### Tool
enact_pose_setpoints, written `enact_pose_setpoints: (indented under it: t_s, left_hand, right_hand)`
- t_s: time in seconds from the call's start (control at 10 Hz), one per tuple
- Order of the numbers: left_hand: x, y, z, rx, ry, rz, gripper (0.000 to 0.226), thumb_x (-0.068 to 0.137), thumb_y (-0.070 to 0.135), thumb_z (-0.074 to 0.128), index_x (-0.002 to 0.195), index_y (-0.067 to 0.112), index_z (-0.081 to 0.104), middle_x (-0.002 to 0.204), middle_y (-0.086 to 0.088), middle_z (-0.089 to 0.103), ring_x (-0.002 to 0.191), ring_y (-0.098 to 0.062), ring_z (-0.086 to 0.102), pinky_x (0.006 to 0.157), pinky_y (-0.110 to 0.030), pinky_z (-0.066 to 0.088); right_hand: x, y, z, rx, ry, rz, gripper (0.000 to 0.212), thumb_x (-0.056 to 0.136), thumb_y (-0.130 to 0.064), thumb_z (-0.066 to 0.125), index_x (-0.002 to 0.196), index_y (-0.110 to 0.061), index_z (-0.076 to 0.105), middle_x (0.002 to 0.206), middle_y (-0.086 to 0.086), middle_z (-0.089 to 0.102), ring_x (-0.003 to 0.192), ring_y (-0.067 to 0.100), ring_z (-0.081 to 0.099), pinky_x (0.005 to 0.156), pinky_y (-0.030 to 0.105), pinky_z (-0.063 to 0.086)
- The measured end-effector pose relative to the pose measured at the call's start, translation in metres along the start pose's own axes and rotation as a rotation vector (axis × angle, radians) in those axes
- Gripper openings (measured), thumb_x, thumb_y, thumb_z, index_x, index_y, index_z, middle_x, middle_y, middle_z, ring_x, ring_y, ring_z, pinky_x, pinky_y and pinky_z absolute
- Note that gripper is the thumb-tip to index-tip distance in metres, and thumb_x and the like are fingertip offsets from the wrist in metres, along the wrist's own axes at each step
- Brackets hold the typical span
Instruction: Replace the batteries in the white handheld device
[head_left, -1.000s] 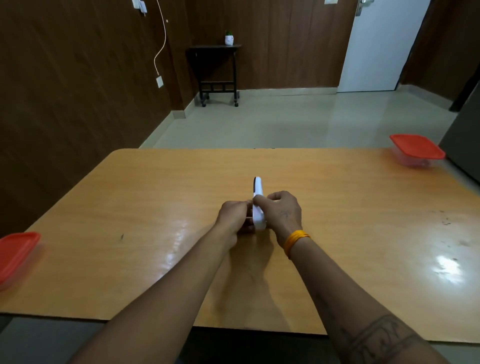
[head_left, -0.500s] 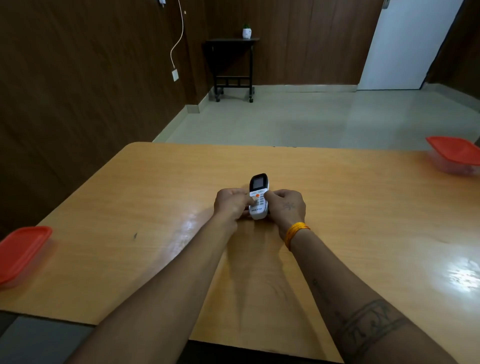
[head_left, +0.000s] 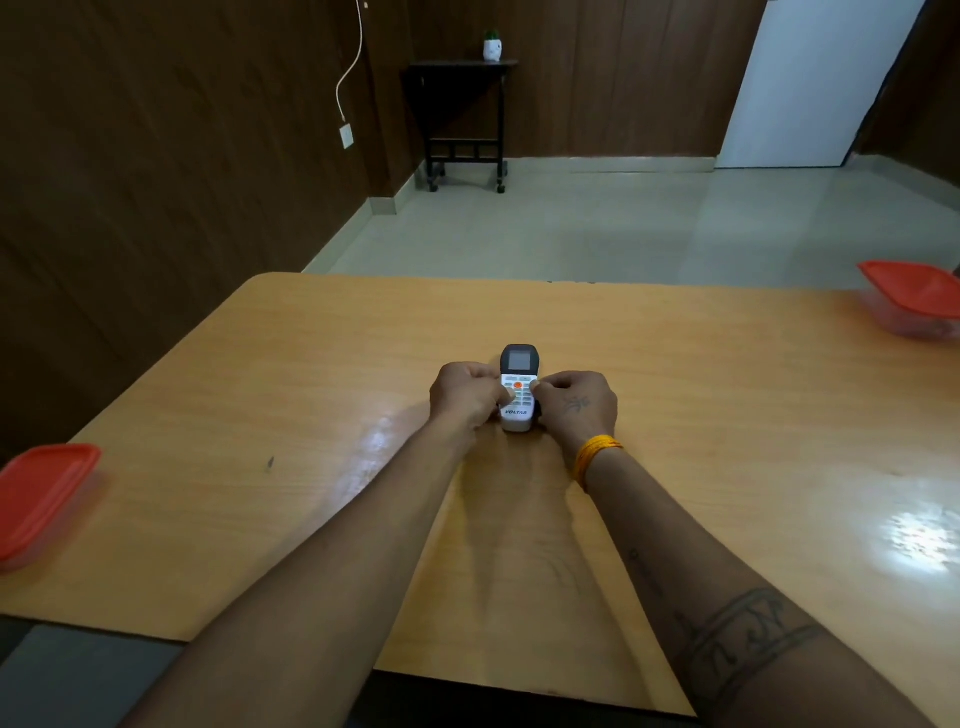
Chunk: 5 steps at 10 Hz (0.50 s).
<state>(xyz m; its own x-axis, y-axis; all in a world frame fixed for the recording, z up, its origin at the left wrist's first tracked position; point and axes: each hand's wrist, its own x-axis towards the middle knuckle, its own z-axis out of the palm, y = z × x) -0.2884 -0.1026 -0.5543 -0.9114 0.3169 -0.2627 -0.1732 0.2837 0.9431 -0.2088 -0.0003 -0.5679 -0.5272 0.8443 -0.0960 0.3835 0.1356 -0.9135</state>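
The white handheld device (head_left: 518, 387) is a small remote with a dark top, a grey screen, an orange button and rows of keys, face up over the middle of the wooden table (head_left: 311, 415). My left hand (head_left: 465, 395) grips its left side with the thumb on the keypad. My right hand (head_left: 579, 402) grips its right side, thumb beside the orange button. Its back and battery cover are hidden. No batteries are visible.
A clear box with a red lid (head_left: 41, 499) sits at the table's left edge. Another red-lidded box (head_left: 914, 299) stands at the far right edge. Beyond the table are a tiled floor, a dark side table (head_left: 462, 114) and a white door.
The device has turned from edge-on to face up, with its screen and keypad now towards me. Both hands stay on it, and my view has shifted slightly left.
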Motion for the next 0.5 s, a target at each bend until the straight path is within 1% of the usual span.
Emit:
enact_pose_setpoints:
  t_s: [0.1,0.2,0.3,0.4,0.5]
  left_hand:
    - [0.0,-0.003,-0.004,-0.011,-0.022,0.004,0.026,0.08,-0.002,0.082,0.091,0.019,0.073,0.114,-0.015,0.078,0.103,-0.03,0.077,0.094,-0.044,0.064]
    - [-0.003,-0.002,-0.014,0.014,-0.066,0.049,0.051,0.082,0.009,0.085,0.131,0.014,0.068,0.126,-0.011,0.072,0.114,-0.028,0.069,0.091,-0.036,0.057]
    - [-0.01,0.004,-0.028,0.013,-0.126,0.127,0.074,0.084,0.018,0.087,0.15,0.023,0.054,0.135,-0.004,0.059,0.123,-0.024,0.059,0.095,-0.037,0.049]
    - [-0.019,0.016,-0.034,-0.018,-0.181,0.242,0.063,0.089,0.026,0.083,0.146,0.026,0.057,0.136,0.001,0.06,0.125,-0.021,0.059,0.09,-0.034,0.049]
    - [-0.025,0.028,-0.028,-0.109,-0.222,0.285,0.039,0.097,0.029,0.074,0.134,0.024,0.065,0.125,-0.001,0.067,0.122,-0.022,0.065,0.091,-0.037,0.056]
  right_hand:
    - [-0.004,-0.004,-0.003,0.027,-0.012,0.032,0.014,0.082,-0.024,0.068,0.078,-0.019,0.081,0.083,0.004,0.08,0.083,0.026,0.076,0.08,0.042,0.065]
    - [-0.003,-0.002,-0.012,0.106,0.013,0.044,0.014,0.08,-0.032,0.068,0.07,-0.023,0.072,0.079,0.004,0.077,0.079,0.029,0.075,0.075,0.048,0.066]
    - [-0.005,-0.004,-0.029,0.107,0.041,-0.005,0.021,0.083,-0.05,0.066,0.072,-0.032,0.066,0.088,0.001,0.077,0.085,0.026,0.074,0.08,0.049,0.065]
    - [-0.015,-0.015,-0.049,0.141,0.03,-0.098,0.022,0.093,-0.052,0.064,0.087,-0.032,0.069,0.091,-0.002,0.076,0.088,0.021,0.073,0.082,0.047,0.065]
    - [-0.02,-0.026,-0.06,0.254,-0.046,-0.105,0.026,0.1,-0.048,0.061,0.094,-0.025,0.072,0.091,-0.001,0.075,0.089,0.019,0.074,0.078,0.041,0.065]
